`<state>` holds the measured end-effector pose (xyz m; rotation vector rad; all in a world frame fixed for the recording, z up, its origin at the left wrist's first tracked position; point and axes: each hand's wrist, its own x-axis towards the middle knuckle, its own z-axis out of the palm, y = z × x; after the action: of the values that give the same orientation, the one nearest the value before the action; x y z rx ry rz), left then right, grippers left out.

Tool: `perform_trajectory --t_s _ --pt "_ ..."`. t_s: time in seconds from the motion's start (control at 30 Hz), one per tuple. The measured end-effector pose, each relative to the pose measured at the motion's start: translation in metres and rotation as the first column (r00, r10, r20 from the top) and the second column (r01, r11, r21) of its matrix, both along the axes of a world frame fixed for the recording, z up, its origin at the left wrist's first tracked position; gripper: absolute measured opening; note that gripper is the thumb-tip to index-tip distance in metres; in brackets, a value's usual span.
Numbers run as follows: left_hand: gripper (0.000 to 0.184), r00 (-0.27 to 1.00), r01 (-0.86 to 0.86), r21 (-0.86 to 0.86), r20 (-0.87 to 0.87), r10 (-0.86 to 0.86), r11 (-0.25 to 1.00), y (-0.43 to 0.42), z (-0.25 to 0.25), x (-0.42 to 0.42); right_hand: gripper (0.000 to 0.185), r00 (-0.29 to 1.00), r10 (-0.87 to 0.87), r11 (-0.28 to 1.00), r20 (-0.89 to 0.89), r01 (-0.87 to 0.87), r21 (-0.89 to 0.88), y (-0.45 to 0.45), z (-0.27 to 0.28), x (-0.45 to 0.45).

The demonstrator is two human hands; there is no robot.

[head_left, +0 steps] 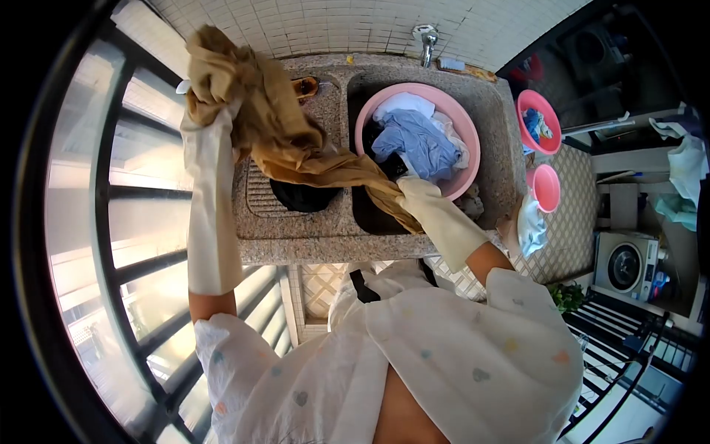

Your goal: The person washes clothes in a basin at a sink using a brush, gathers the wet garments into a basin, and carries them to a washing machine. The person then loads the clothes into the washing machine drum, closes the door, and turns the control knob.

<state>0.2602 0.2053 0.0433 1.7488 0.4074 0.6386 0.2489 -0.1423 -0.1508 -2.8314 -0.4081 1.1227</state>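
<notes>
A long brown garment [285,144] stretches across the stone sink between my two hands, both in long pale gloves. My left hand [211,126] is raised at the left and closed on its bunched end, with folds of cloth covering most of the fingers. Lower, beside the basin's near rim, my right hand [418,192] grips the other end. A dark cloth [305,195] lies on the ribbed washboard [260,194] below the garment. Just beyond my right hand, a pink basin [474,140] in the sink holds a light blue garment [420,142] with white and black clothes.
A metal tap [427,46] is on the tiled wall, near a brush [451,64] on the sink's back edge. Black railings [151,194] run close on the left. Two more pink containers [546,189] and a washing machine [626,265] are at the right.
</notes>
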Motion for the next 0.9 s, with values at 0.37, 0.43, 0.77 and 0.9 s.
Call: perform_trajectory --t_s 0.37,0.43,0.77,0.9 --pt "0.082 0.602 0.775 0.630 -0.760 0.244 0.051 -0.018 -0.060 0.013 0.024 0.600 0.395 0.768 0.696 -0.631 0.108 0.178 0.033 -0.040" --pt "0.085 0.506 0.842 0.526 -0.847 0.159 0.120 -0.018 -0.068 0.016 0.019 0.863 0.227 0.854 0.451 -0.399 0.334 0.165 0.032 -0.026" --pt "0.096 0.284 0.950 0.287 -0.958 0.045 0.124 -0.073 -0.087 0.043 0.054 0.849 -0.363 0.920 0.384 0.260 0.293 -0.056 -0.042 0.067" --pt "0.074 0.257 0.598 -0.282 -0.819 -0.513 0.750 -0.070 -0.060 0.071 0.051 0.995 -0.006 0.989 0.103 -0.009 0.147 -0.066 -0.071 0.068"
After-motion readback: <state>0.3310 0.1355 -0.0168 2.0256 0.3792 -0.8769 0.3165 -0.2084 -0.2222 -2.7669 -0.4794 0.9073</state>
